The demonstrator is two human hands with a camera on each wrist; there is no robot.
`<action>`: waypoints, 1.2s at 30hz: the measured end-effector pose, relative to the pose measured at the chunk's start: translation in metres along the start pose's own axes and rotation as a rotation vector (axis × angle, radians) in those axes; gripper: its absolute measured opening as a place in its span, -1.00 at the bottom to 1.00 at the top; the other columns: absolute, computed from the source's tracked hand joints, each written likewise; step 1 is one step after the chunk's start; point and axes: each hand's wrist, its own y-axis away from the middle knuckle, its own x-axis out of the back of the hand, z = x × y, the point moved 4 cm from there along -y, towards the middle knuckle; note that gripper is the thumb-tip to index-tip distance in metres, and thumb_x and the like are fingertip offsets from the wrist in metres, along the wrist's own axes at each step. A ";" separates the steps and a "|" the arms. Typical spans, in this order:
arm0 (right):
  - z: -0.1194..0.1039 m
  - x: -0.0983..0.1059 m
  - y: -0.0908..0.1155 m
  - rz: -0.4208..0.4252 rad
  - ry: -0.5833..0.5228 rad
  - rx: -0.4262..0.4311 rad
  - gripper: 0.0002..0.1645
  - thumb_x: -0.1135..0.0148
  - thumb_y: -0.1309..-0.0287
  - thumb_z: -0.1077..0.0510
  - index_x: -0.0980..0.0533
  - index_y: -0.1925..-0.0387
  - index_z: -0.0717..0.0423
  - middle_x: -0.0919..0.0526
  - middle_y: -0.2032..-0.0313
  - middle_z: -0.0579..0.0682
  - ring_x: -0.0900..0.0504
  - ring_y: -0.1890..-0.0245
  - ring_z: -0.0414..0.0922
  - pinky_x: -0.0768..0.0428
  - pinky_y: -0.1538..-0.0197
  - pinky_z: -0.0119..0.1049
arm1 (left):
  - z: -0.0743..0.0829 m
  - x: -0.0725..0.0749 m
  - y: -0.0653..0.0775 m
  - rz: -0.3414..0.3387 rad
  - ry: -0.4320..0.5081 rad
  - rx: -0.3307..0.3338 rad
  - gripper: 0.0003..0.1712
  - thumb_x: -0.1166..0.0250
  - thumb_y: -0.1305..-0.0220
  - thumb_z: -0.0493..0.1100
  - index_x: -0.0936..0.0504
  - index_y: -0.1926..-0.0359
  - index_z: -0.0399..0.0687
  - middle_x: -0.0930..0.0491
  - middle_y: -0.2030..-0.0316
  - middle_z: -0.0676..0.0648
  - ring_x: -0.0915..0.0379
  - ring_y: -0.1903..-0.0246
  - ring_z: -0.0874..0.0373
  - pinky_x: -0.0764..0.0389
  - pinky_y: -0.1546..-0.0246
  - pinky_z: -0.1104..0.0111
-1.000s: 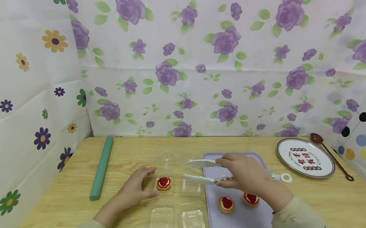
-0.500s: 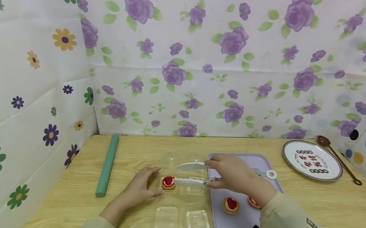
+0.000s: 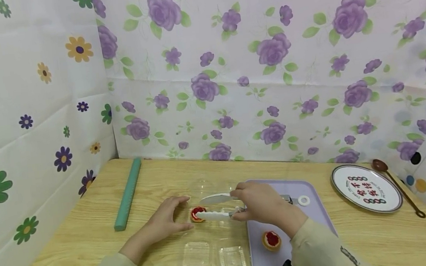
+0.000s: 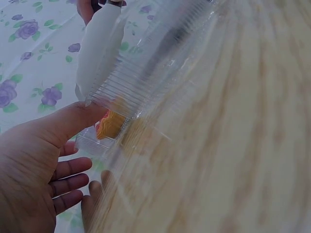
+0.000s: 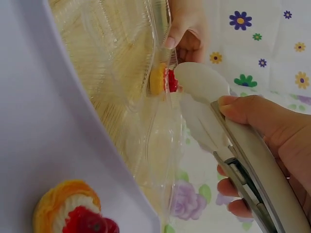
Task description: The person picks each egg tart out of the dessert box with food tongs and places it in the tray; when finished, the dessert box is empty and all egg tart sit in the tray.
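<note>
A small tart (image 3: 197, 214) with red topping sits in the left half of a clear, opened plastic container (image 4: 121, 82). My left hand (image 3: 160, 220) is at its left side, thumb and forefinger spread across it, the thumb at the rim. My right hand (image 3: 262, 206) grips metal tongs (image 5: 243, 160) with white tips. The tongs' jaws are apart, and the lower tip overlaps the tart in the head view; whether it touches cannot be told. In the right wrist view, the tips hang right of the tart (image 5: 163, 80). Another tart (image 3: 271, 241) lies on the purple tray (image 3: 315, 196).
More clear plastic containers (image 3: 196, 256) lie in front, near the table edge. A green rolling pin (image 3: 128, 194) lies at left. A white plate (image 3: 366, 188) with red lettering and a brown ladle (image 3: 398, 187) stand at right. Floral cloth (image 3: 225, 105) covers the wall behind.
My right hand has moved left with the tongs, from beside the tray's left edge to over the tart in the container. The left hand has stayed at the container.
</note>
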 end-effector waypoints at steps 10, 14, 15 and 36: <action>-0.004 -0.003 -0.008 -0.034 0.037 0.005 -0.36 -0.40 0.04 -0.22 -0.61 0.03 0.12 -0.66 0.20 -0.02 -0.64 0.23 -0.09 -0.66 0.24 -0.22 | 0.001 -0.003 -0.003 -0.012 0.007 -0.015 -0.09 -0.47 -0.02 0.10 -0.34 -0.30 -0.25 -0.49 -0.07 -0.18 -0.41 -0.08 -0.08 -0.46 -0.13 -0.02; -0.005 -0.003 -0.009 -0.028 0.050 0.015 -0.42 -0.41 0.06 -0.23 -0.63 0.12 0.10 -0.63 0.31 -0.07 -0.59 0.36 -0.15 -0.62 0.33 -0.26 | 0.000 -0.004 -0.004 -0.001 0.009 -0.021 -0.10 -0.48 -0.01 0.09 -0.35 -0.29 -0.23 -0.50 -0.06 -0.16 -0.41 -0.09 -0.07 -0.45 -0.14 -0.03; -0.005 -0.003 -0.010 -0.027 0.049 0.018 -0.43 -0.42 0.06 -0.23 -0.63 0.14 0.09 -0.62 0.33 -0.08 -0.58 0.38 -0.16 -0.61 0.35 -0.27 | 0.000 -0.004 -0.004 0.001 0.011 -0.019 -0.10 -0.48 0.00 0.08 -0.35 -0.29 -0.23 -0.50 -0.06 -0.15 -0.41 -0.09 -0.06 -0.45 -0.15 -0.03; -0.011 0.002 -0.009 -0.002 0.057 0.064 -0.49 -0.41 0.01 -0.17 -0.63 0.12 0.09 -0.63 0.32 -0.08 -0.58 0.37 -0.16 -0.61 0.31 -0.28 | -0.002 -0.002 0.000 -0.003 0.010 -0.008 -0.11 -0.47 -0.02 0.09 -0.35 -0.30 -0.21 -0.52 -0.04 -0.12 -0.41 -0.09 -0.05 -0.45 -0.13 -0.03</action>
